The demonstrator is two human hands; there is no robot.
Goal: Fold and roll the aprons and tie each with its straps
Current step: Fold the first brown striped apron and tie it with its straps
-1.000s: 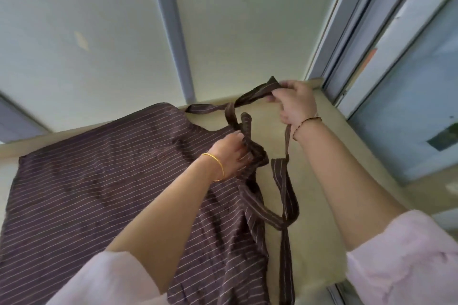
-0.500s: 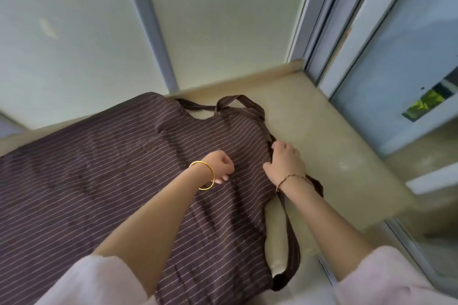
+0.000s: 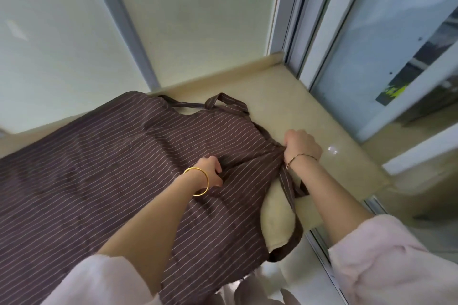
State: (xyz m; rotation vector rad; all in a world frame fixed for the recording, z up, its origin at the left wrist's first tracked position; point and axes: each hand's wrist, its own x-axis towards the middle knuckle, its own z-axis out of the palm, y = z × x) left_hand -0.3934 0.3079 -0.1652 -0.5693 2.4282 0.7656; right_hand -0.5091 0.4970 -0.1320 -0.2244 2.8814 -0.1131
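Note:
A dark brown apron (image 3: 94, 168) with thin pale stripes lies spread flat on a beige stone ledge (image 3: 277, 106). Its neck loop (image 3: 225, 104) lies at the far edge. My left hand (image 3: 210, 168), with a gold bangle on the wrist, pinches a fold of the cloth near the apron's middle. My right hand (image 3: 301, 147) grips the apron's right edge where the waist strap (image 3: 290, 188) starts. That strap runs down past my right wrist and loops off the ledge's near side.
Frosted glass panels with a grey post (image 3: 124, 25) stand behind the ledge. A sliding window frame (image 3: 319, 44) borders it on the right. Bare ledge lies to the right of the apron. My pink sleeves fill the bottom of the view.
A second ago both hands held the straps up in the air. The straps have come down, and both hands now hold the apron itself: the left mid-cloth, the right at its right edge.

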